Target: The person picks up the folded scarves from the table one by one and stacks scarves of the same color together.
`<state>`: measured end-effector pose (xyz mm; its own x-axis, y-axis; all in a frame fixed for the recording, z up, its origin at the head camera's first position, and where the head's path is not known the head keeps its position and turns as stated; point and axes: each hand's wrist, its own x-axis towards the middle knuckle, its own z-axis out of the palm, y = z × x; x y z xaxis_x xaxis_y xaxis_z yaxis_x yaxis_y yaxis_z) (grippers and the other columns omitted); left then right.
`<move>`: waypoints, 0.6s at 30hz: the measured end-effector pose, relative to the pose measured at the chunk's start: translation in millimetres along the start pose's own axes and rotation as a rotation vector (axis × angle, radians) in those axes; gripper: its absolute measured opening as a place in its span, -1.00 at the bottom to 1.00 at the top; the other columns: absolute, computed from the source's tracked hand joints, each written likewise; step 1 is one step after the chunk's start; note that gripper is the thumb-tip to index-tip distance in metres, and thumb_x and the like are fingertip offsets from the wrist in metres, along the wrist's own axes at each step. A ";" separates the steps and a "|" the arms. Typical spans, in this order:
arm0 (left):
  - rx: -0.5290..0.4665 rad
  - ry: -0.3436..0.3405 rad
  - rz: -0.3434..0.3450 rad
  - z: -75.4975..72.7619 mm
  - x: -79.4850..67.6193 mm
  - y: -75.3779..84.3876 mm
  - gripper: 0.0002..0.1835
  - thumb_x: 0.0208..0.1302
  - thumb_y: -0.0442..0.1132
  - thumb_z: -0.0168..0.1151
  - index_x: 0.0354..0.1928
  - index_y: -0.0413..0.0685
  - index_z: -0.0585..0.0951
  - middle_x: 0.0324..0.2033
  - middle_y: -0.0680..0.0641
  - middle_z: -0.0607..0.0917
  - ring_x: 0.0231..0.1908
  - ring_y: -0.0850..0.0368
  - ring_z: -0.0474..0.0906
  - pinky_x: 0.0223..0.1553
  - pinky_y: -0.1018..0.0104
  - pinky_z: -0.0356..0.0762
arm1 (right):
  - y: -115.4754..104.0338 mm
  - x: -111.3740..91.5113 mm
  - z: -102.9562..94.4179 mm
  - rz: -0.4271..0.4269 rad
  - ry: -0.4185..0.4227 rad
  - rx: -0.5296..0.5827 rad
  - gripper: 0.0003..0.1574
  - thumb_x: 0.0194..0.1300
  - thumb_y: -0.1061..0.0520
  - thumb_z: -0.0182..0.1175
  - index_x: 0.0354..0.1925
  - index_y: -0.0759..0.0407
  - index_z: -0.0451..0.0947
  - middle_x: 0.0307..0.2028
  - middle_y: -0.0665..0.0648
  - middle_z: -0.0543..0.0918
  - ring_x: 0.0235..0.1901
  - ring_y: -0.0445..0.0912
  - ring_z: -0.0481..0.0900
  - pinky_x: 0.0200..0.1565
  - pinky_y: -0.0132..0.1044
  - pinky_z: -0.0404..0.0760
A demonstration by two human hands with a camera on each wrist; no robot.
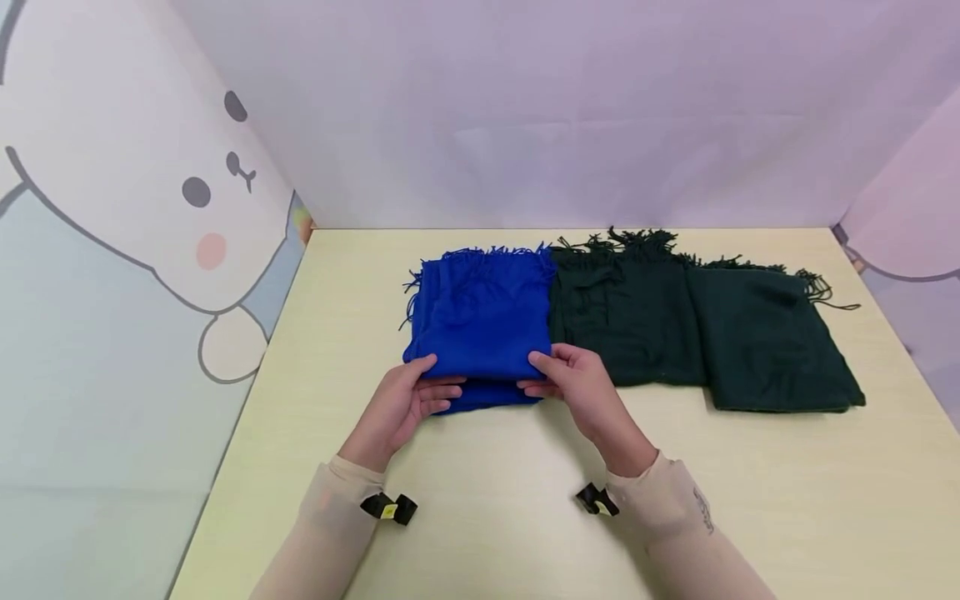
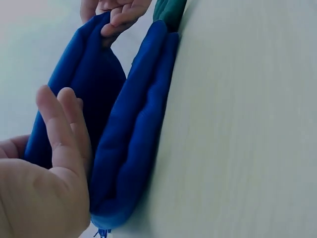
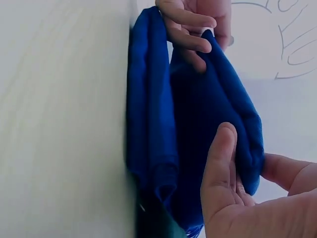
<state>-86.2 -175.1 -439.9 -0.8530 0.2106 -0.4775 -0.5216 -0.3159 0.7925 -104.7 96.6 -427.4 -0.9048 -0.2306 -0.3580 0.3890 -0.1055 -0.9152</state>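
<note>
A folded blue fringed scarf (image 1: 487, 317) lies on the table, its fringe toward the back. My left hand (image 1: 401, 408) pinches the near left corner of its upper layers, thumb above and fingers beneath. At the near right corner, my right hand (image 1: 577, 387) pinches the same layers in the same way. The wrist views show this upper part of the blue scarf (image 2: 74, 64) raised, with a gap between it and the lower folded layers (image 3: 153, 99) resting on the table.
Just right of the blue scarf lies a folded dark green fringed scarf (image 1: 630, 325). Another dark green folded section (image 1: 772, 342) lies farther right, touching it; whether they are separate cannot be told. The pale table (image 1: 465, 517) meets a fabric backdrop (image 1: 570, 117) behind.
</note>
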 end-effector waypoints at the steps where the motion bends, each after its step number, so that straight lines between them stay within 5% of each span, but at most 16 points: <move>1: -0.001 0.000 0.003 -0.8 -0.9 -0.8 -0.41 0.53 -0.03 0.03 0.39 -0.24 0.17 -0.11 -0.20 0.75 -0.25 0.08 0.75 -0.25 0.32 0.72 | 0.9 -0.6 0.0 0.008 0.004 -0.006 -0.65 0.42 0.09 0.23 -0.40 0.25 0.36 -0.48 0.16 0.51 -0.25 0.09 0.77 -0.18 -0.15 0.75; 7: 0.011 -0.005 0.017 -3.2 -6.9 -6.4 -0.46 0.54 -0.10 0.00 0.34 -0.31 0.19 -0.08 -0.26 0.74 -0.27 0.08 0.76 -0.22 0.29 0.72 | 6.9 -1.7 -2.3 0.060 -0.012 -0.066 -0.56 0.40 -0.03 0.25 -0.46 0.23 0.39 -0.47 0.18 0.67 -0.35 0.03 0.77 -0.41 -0.28 0.68; 12: 0.026 -0.005 0.024 -5.0 -10.0 -11.9 -0.52 0.55 -0.16 -0.04 0.32 -0.33 0.19 -0.08 -0.31 0.73 -0.32 0.10 0.76 -0.23 0.29 0.72 | 12.9 0.8 -5.7 0.137 -0.081 -0.129 -0.57 0.45 -0.06 0.19 -0.23 0.34 0.54 -0.37 0.26 0.77 -0.44 -0.06 0.75 -0.47 -0.34 0.64; 18: 0.081 -0.010 0.024 -8.8 -10.2 -16.5 -0.60 0.54 -0.20 -0.03 0.21 -0.36 0.27 -0.09 -0.32 0.73 -0.29 0.08 0.76 -0.24 0.28 0.73 | 12.9 3.5 -8.6 0.164 -0.117 -0.229 -0.60 0.49 0.00 0.13 -0.27 0.36 0.52 -0.40 0.24 0.76 -0.47 -0.07 0.75 -0.46 -0.30 0.67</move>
<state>-69.0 -180.2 -451.5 -0.8649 0.2135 -0.4544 -0.4977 -0.2456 0.8319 -104.3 102.8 -442.0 -0.8018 -0.3377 -0.4930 0.4674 0.1598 -0.8695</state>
